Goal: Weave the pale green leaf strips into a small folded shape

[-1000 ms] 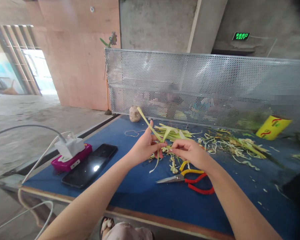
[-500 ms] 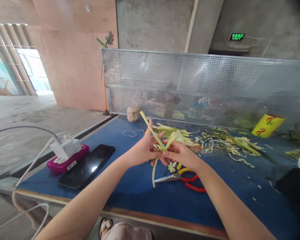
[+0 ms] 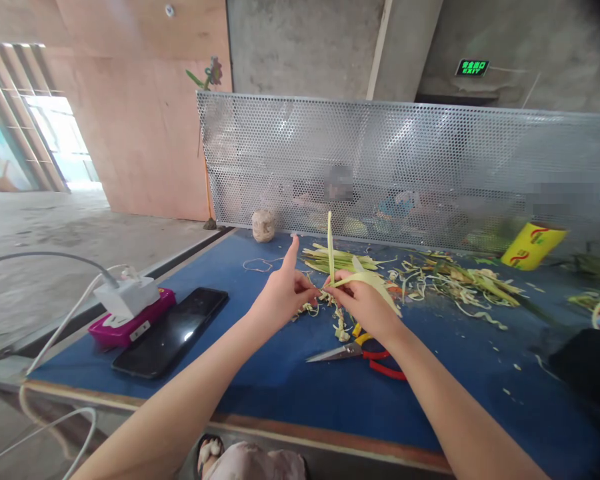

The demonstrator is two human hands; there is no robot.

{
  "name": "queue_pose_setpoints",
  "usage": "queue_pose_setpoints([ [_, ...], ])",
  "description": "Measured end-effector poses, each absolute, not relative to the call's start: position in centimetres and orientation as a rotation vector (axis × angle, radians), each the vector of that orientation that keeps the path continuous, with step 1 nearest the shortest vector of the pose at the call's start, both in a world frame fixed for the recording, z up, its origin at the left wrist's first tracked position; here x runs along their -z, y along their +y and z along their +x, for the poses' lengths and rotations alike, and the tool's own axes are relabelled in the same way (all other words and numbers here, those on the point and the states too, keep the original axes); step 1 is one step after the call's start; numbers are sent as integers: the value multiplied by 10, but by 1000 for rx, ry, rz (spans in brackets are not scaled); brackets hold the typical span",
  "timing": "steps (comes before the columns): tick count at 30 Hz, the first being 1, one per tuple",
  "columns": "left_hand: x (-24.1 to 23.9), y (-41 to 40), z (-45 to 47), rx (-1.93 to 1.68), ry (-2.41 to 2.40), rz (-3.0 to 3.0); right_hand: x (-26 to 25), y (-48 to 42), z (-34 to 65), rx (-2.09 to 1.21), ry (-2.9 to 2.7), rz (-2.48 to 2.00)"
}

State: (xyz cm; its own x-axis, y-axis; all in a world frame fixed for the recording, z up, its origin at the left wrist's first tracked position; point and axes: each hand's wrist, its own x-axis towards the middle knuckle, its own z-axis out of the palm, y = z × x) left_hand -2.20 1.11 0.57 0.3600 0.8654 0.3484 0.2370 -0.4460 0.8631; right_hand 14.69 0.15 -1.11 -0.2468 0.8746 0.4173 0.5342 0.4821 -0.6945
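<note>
Both my hands meet above the blue table, working pale green leaf strips. My left hand pinches the strips with thumb and lower fingers while its index finger points up. My right hand is closed on a folded strip that bends across its knuckles. One strip stands straight up between the hands. Red and yellow scissors lie on the table just below my right wrist.
Cut leaf scraps are strewn across the table's back. A black phone, a pink box and a white charger lie at the left. A perforated metal screen stands behind, a yellow packet at right.
The long strip that leaned left and hung down now stands upright between my hands. My right hand has folded another strip over its knuckles. Both hands rose slightly.
</note>
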Motion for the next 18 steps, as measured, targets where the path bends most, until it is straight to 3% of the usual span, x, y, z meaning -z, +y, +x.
queue_pose_setpoints([
  [11,-2,9,-20,-983,875,1771,12,5,145,-806,-1639,-1017],
  [18,-4,5,-22,-942,764,1746,11,7,149,-1275,-1457,-898],
])
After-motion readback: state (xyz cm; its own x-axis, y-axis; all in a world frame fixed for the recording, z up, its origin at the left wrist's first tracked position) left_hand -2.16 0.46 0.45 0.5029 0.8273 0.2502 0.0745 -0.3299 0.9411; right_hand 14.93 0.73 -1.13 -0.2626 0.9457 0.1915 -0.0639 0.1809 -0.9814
